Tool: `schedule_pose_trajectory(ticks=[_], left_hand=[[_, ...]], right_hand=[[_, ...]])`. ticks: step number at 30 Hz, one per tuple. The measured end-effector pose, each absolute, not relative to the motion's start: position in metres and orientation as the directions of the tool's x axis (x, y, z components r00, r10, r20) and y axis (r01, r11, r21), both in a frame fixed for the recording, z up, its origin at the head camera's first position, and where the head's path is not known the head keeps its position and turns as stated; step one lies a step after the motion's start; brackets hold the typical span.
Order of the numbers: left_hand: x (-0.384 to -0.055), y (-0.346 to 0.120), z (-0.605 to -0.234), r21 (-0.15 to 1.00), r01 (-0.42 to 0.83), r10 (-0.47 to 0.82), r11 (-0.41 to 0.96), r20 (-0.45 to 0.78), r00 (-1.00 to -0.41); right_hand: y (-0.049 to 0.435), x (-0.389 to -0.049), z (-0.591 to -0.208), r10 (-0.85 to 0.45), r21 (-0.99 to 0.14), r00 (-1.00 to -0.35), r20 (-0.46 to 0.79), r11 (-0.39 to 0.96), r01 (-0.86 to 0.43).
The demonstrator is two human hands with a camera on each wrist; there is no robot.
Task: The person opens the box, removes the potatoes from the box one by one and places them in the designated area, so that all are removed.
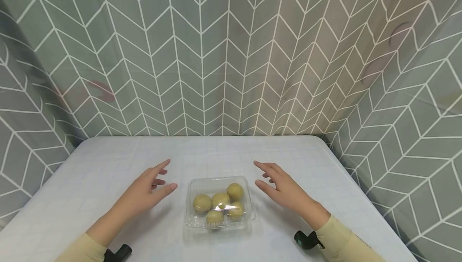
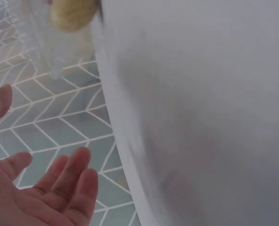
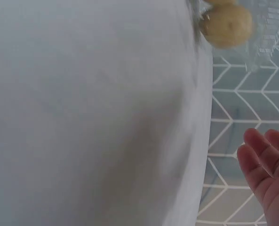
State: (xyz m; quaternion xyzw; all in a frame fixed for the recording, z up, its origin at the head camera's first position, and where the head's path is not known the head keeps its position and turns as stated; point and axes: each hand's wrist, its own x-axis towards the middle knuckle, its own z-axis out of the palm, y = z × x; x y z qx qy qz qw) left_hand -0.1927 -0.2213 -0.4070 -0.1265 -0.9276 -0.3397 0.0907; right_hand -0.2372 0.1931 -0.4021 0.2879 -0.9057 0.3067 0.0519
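A clear plastic clamshell box point(image 1: 220, 183) lies on the table with its lid down. Inside it are several round, yellow-green balls point(image 1: 202, 203), perhaps fruit or pastries; their kind is hard to tell. My left hand point(image 1: 146, 191) hovers to the left of the box, fingers loosely extended, holding nothing. To the box's right, my right hand point(image 1: 281, 185) is likewise raised over the table with relaxed fingers and an empty palm. Neither hand touches the box. Part of the box and one ball point(image 2: 73, 13) appear at the top of the left wrist view; another ball point(image 3: 227, 26) shows in the right wrist view.
A white cloth covers the table point(image 1: 202, 153), its far corners rounded. Grey-green curtains point(image 1: 216, 53) with white chevron lines hang behind it and at both sides. A black wrist camera point(image 1: 306, 240) sits below the right wrist, another point(image 1: 119, 252) below the left.
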Motion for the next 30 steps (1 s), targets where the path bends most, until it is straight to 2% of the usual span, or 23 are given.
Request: schedule_pose_trajectory(ticks=[18, 22, 26, 30], left_hand=[[-0.142, -0.195, -0.418, 0.824, 0.290, 0.224, 0.486, 0.203, -0.953], [-0.136, -0.188, -0.419, 0.836, 0.299, 0.260, 0.460, 0.195, -0.946], [-0.132, -0.182, -0.419, 0.855, 0.250, 0.249, 0.455, 0.148, -0.957], [-0.129, -0.179, -0.419, 0.865, 0.201, 0.256, 0.459, 0.088, -0.963]], right_hand=[[0.181, -0.193, -0.410, -0.566, -0.593, -0.767, 0.301, 0.519, -0.615], [0.180, -0.186, -0.413, -0.581, -0.607, -0.751, 0.315, 0.485, -0.630], [0.178, -0.179, -0.414, -0.600, -0.625, -0.737, 0.311, 0.455, -0.634], [0.177, -0.172, -0.414, -0.592, -0.657, -0.759, 0.270, 0.463, -0.595]])
